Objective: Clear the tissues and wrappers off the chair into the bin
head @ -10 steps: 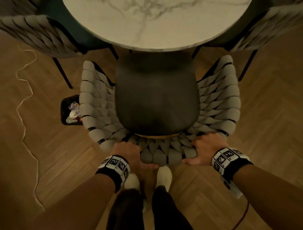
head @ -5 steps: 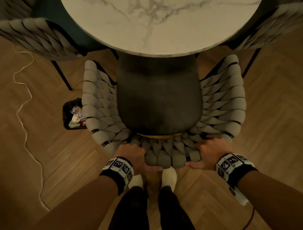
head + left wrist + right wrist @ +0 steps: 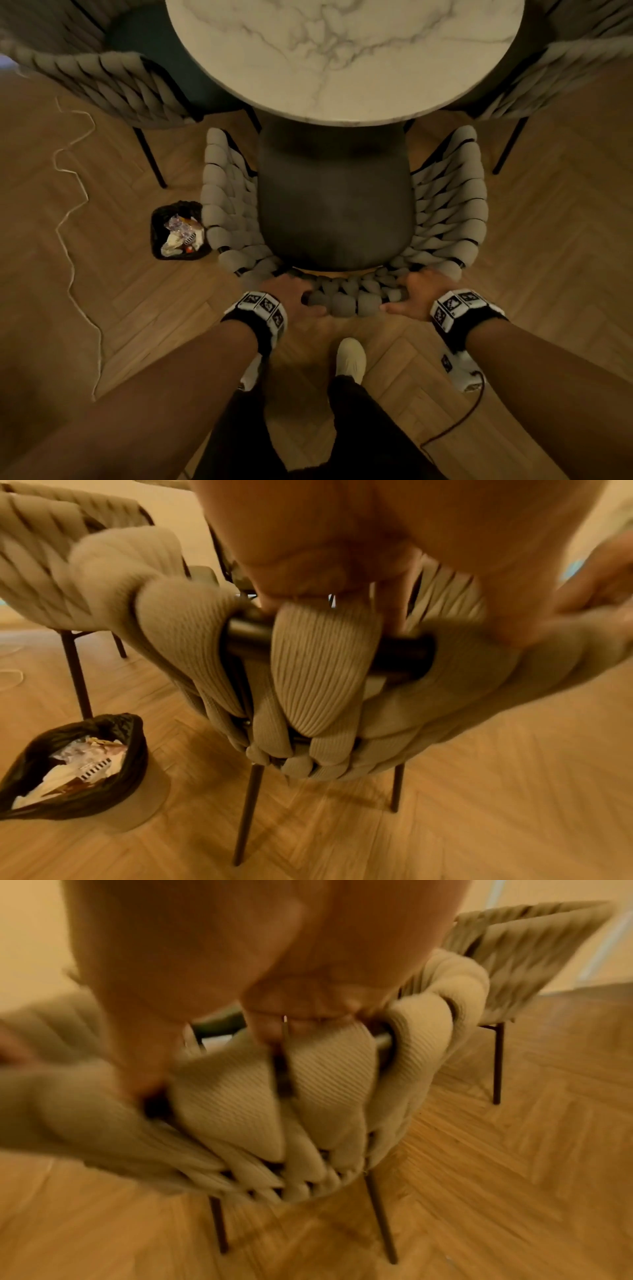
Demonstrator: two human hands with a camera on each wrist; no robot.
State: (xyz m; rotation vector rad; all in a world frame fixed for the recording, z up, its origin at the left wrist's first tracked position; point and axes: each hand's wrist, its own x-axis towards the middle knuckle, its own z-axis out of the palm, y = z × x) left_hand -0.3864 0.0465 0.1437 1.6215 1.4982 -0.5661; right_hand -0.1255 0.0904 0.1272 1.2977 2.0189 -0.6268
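Gripping chair [image 3: 335,205] backrest | left hand [image 3: 291,291] | right hand [image 3: 419,291] | fingers curled

Table: round marble table [image 3: 346,51] sits at the far centre.
Side chairs: a woven chair far left [image 3: 102,82], another woven chair far right [image 3: 565,68].
Cable: pale cord [image 3: 73,212] snakes over the wooden floor [image 3: 548,240], left.
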